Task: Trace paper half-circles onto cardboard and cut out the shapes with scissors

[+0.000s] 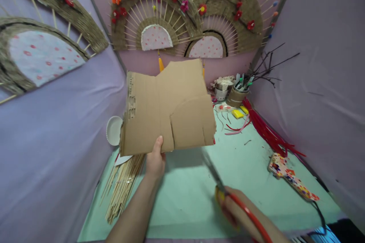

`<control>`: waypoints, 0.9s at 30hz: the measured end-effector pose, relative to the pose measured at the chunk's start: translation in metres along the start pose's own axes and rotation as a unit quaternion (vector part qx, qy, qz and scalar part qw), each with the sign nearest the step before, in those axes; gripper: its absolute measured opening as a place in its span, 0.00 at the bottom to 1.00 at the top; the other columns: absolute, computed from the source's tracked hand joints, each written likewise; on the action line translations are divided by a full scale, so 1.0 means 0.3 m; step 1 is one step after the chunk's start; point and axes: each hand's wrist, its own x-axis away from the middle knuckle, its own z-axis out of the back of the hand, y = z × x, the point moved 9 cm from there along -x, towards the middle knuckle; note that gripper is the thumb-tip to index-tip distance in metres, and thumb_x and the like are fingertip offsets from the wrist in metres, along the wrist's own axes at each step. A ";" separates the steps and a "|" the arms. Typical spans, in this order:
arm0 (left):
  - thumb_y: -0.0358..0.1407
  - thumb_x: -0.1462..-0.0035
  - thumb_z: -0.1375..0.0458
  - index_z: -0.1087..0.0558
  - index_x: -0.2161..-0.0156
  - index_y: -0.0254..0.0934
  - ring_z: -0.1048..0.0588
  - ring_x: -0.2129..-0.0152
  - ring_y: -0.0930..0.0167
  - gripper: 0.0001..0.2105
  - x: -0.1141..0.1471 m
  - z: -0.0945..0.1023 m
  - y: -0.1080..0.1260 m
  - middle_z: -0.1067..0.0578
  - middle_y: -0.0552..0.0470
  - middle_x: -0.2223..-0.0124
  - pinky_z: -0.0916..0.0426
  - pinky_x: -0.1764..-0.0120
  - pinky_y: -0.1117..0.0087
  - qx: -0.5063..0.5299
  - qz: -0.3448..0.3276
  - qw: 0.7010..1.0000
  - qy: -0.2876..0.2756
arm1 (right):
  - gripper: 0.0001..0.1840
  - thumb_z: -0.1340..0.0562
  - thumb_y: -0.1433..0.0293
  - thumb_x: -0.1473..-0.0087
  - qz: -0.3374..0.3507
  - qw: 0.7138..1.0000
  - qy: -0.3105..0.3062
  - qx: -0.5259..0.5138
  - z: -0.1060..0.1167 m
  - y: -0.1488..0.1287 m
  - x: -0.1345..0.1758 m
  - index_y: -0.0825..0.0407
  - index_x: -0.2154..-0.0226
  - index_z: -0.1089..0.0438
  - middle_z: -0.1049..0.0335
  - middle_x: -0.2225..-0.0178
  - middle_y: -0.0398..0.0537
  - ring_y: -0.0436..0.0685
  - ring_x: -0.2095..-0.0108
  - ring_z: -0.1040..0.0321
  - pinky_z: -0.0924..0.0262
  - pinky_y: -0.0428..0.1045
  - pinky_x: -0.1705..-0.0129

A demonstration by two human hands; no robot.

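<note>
Currently pinching cardboard [148, 117] by bottom edge with left hand [155, 163], centre of frame; gripping scissors [220, 185] in right hand [235, 214], lower right, long axis slanting up-left, just below cardboard's lower edge, tips blurred.

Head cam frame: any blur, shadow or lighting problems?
Head view: scissors and right hand blurred, probably motion; cardboard and left hand fairly crisp. Head view: soft shadow on the green table below the cardboard; right wall dimmer than left wall.
</note>
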 end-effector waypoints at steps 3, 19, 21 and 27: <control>0.32 0.50 0.38 0.30 0.49 0.43 0.32 0.46 0.67 0.21 0.023 0.024 -0.013 0.26 0.52 0.47 0.33 0.49 0.67 -0.026 0.029 0.999 -0.004 | 0.28 0.39 0.43 0.58 0.028 0.986 0.151 -0.069 0.177 -0.032 -0.032 0.53 0.80 0.34 0.33 0.78 0.46 0.52 0.76 0.38 0.42 0.47 0.72; 0.39 0.56 0.34 0.29 0.50 0.38 0.27 0.51 0.63 0.25 0.095 0.036 -0.102 0.23 0.46 0.52 0.33 0.49 0.62 -0.025 0.100 0.990 -0.098 | 0.20 0.27 0.57 0.67 0.067 0.913 0.236 -0.327 0.176 -0.059 -0.156 0.51 0.76 0.34 0.35 0.83 0.37 0.49 0.85 0.38 0.43 0.44 0.86; 0.41 0.58 0.33 0.29 0.51 0.37 0.28 0.51 0.62 0.26 0.096 0.019 -0.096 0.23 0.45 0.53 0.33 0.49 0.61 -0.016 0.101 0.988 -0.119 | 0.20 0.28 0.57 0.66 0.056 0.918 0.218 -0.327 0.161 -0.055 -0.164 0.51 0.76 0.34 0.33 0.82 0.39 0.51 0.84 0.35 0.45 0.43 0.87; 0.45 0.64 0.31 0.27 0.59 0.34 0.25 0.56 0.58 0.25 0.106 -0.036 -0.125 0.21 0.43 0.59 0.30 0.54 0.60 0.006 0.152 0.977 -0.150 | 0.18 0.30 0.58 0.63 0.037 0.921 0.167 -0.351 0.116 -0.065 -0.215 0.51 0.72 0.33 0.28 0.78 0.45 0.57 0.78 0.29 0.38 0.48 0.81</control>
